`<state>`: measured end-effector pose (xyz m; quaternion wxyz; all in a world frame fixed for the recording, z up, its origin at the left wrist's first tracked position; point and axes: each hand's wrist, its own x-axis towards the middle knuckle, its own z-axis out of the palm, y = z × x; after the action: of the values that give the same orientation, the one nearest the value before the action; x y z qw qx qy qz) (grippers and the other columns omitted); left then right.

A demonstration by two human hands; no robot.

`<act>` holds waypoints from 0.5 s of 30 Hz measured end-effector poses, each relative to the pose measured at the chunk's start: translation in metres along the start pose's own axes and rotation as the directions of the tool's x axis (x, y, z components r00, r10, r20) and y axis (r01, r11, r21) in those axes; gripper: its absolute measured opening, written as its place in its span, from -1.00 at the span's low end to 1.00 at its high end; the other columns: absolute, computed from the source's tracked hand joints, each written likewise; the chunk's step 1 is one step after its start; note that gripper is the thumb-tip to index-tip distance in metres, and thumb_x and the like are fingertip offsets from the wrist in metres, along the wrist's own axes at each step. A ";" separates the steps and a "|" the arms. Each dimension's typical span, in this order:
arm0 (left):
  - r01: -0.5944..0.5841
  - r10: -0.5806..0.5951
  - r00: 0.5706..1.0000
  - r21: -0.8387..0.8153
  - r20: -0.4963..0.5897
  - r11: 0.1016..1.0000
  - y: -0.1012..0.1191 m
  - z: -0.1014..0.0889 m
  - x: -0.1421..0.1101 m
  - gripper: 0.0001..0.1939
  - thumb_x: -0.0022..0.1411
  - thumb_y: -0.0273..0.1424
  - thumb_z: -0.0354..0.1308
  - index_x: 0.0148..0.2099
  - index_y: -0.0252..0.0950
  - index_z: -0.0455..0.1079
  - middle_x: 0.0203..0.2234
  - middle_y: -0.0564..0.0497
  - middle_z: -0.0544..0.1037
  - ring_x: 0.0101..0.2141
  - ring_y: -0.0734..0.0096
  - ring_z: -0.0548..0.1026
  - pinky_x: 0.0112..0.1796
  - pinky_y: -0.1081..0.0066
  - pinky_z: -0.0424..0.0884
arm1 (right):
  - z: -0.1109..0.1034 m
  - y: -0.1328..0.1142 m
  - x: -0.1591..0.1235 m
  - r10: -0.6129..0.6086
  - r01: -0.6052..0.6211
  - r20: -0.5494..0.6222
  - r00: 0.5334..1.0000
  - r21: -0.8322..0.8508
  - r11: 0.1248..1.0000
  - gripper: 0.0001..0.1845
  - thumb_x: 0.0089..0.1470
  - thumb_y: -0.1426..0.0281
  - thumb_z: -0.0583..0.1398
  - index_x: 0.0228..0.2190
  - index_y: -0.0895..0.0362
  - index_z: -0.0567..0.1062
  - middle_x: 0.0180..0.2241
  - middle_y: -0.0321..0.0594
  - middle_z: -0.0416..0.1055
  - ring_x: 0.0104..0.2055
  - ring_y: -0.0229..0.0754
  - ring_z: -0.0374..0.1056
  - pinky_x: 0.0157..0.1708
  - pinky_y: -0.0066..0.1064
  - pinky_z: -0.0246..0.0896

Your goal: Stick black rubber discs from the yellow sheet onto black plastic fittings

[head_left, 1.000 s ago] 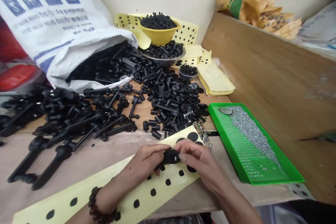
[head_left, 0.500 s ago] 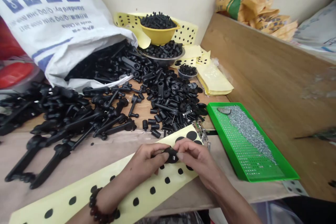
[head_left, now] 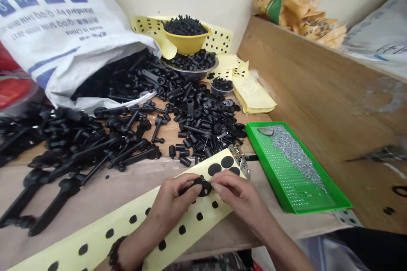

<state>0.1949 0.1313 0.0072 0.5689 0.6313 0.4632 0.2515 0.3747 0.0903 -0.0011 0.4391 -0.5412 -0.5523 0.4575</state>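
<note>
Both the left hand (head_left: 173,201) and right hand (head_left: 237,194) close their grip on a small round black plastic part (head_left: 202,186), probably light, rigid and best pinched by its rim, directly above the yellow dotted backing strip (head_left: 133,224).

Most of the small round black plastic part (head_left: 202,187) is covered by the fingers (head_left: 190,190) pinching it from both sides, so its shape is unclear. Beneath the fingers, the long yellow backing strip with black dots (head_left: 133,224) runs off the bottom edge. Far left of the fingers, the white woven sack (head_left: 63,29) is cut by the top and left edges. The wrist bracelet (head_left: 114,254) is half cut off.
</note>
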 end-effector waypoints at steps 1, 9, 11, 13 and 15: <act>0.004 -0.004 1.000 -0.004 -0.005 1.000 0.002 -0.001 -0.001 -0.74 0.13 -0.28 0.10 -0.20 -0.31 0.47 -0.62 0.11 0.37 -0.63 0.53 0.19 -0.59 0.51 0.15 | 0.000 0.000 -0.001 0.053 -0.053 0.005 0.999 0.107 0.993 -0.85 0.06 0.32 0.20 -0.45 0.10 0.55 -0.37 -0.21 0.47 -0.30 -0.16 0.37 -0.30 -0.35 0.25; 0.025 -0.026 1.000 -0.085 -0.011 0.996 0.005 -0.006 -0.004 -0.67 0.12 -0.21 0.14 -0.15 -0.33 0.45 -0.67 0.14 0.30 -0.65 0.53 0.21 -0.62 0.52 0.15 | 0.002 0.010 -0.004 0.333 -0.312 0.095 0.938 0.650 0.693 -0.67 -0.06 0.15 0.32 -0.36 0.16 0.59 -0.34 -0.14 0.55 -0.33 -0.18 0.43 -0.22 -0.31 0.32; 0.036 -0.038 0.999 -0.093 -0.022 0.995 0.004 -0.007 -0.006 -0.64 0.11 -0.20 0.16 -0.13 -0.34 0.44 -0.64 0.12 0.34 -0.64 0.53 0.23 -0.61 0.52 0.18 | 0.004 0.009 -0.005 0.290 -0.272 0.072 0.954 0.612 0.743 -0.65 0.01 0.12 0.26 -0.29 0.13 0.56 -0.31 -0.15 0.54 -0.32 -0.18 0.43 -0.24 -0.31 0.32; 0.031 -0.032 0.999 -0.071 -0.013 0.997 0.004 -0.006 -0.008 -0.65 0.11 -0.20 0.17 -0.13 -0.32 0.46 -0.62 0.10 0.38 -0.63 0.52 0.25 -0.60 0.52 0.20 | 0.007 0.005 -0.006 0.217 -0.218 0.053 0.975 0.434 0.874 -0.64 0.12 0.11 0.16 -0.18 0.10 0.50 -0.31 -0.20 0.51 -0.31 -0.17 0.42 -0.24 -0.30 0.30; 0.050 -0.051 0.998 -0.057 -0.021 0.997 0.007 -0.002 -0.011 -0.65 0.10 -0.18 0.18 -0.12 -0.28 0.48 -0.61 0.10 0.40 -0.62 0.51 0.25 -0.60 0.53 0.21 | 0.011 -0.003 -0.006 0.112 -0.118 0.043 0.993 0.162 0.980 -0.66 0.20 0.18 0.08 -0.08 0.08 0.44 -0.27 -0.20 0.49 -0.24 -0.14 0.40 -0.19 -0.29 0.28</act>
<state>0.1907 0.1236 0.0168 0.5873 0.6003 0.4782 0.2571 0.3633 0.0836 0.0001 0.4456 -0.5266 -0.4879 0.5349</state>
